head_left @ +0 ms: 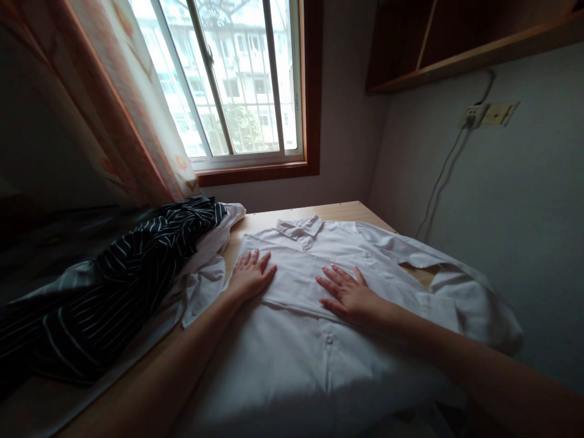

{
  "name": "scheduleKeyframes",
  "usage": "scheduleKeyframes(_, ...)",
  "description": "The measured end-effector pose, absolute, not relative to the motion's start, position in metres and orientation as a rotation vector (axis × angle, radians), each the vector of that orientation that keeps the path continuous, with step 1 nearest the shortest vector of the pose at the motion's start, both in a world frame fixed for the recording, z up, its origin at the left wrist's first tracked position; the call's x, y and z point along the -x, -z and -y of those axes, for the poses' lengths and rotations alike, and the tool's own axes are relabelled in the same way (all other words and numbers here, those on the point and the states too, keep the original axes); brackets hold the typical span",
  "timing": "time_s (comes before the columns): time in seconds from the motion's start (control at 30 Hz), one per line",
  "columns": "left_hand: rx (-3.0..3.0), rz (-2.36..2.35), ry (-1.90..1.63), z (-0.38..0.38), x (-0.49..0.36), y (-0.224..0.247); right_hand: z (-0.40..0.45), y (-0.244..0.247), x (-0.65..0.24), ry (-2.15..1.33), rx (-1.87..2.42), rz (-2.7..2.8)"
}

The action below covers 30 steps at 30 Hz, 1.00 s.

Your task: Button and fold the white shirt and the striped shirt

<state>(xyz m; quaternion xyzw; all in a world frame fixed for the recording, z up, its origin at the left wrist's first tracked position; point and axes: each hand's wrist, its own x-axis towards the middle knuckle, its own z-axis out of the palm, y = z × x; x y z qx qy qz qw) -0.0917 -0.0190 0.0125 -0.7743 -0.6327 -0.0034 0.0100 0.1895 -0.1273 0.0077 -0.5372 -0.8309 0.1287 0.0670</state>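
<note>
A white button-up shirt (283, 359) lies front side up, its collar (300, 227) toward the window. One sleeve (292, 277) is folded across the chest in a flat band. On the left end of that band rests my left hand (252, 274), palm down with fingers spread. My right hand (347, 293) lies flat on the band farther right, its fingers apart too. The other sleeve (479, 304) hangs out over the right side of the table, bent and wrinkled. Below my hands, a button (329, 339) shows on the placket.
A black striped garment (150, 255) is heaped on white cloth (205, 286) at the left. The wooden table (319, 211) reaches toward the window (237, 79). A curtain (132, 115) hangs at left. On the right wall are a shelf (456, 58) and a plugged-in cord (442, 173).
</note>
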Motion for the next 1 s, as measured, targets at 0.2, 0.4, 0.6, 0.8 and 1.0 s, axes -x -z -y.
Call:
scheduleKeyframes(0.2, 2.361, 2.023, -0.005, 0.005, 0.092, -0.017, 0.094, -0.009, -0.190, -0.375, 1.568, 2.580)
scheduleKeyframes(0.4, 2.313, 2.078, 0.000, -0.007, 0.095, -0.018, 0.065, -0.007, -0.192, -0.323, 1.514, 2.628)
scheduleKeyframes(0.6, 2.299, 2.076, 0.051, -0.008, 0.096, -0.016, 0.058, -0.003, -0.193, -0.278, 1.469, 2.611)
scheduleKeyframes(0.8, 2.344, 2.045, 0.047, -0.004, 0.097, -0.019, 0.068, 0.003, -0.205, -0.179, 1.418, 2.523)
scheduleKeyframes(1.0, 2.340, 2.028, 0.062, -0.003, 0.096, -0.019, 0.053, -0.019, -0.290, 0.413, 1.765, 2.180)
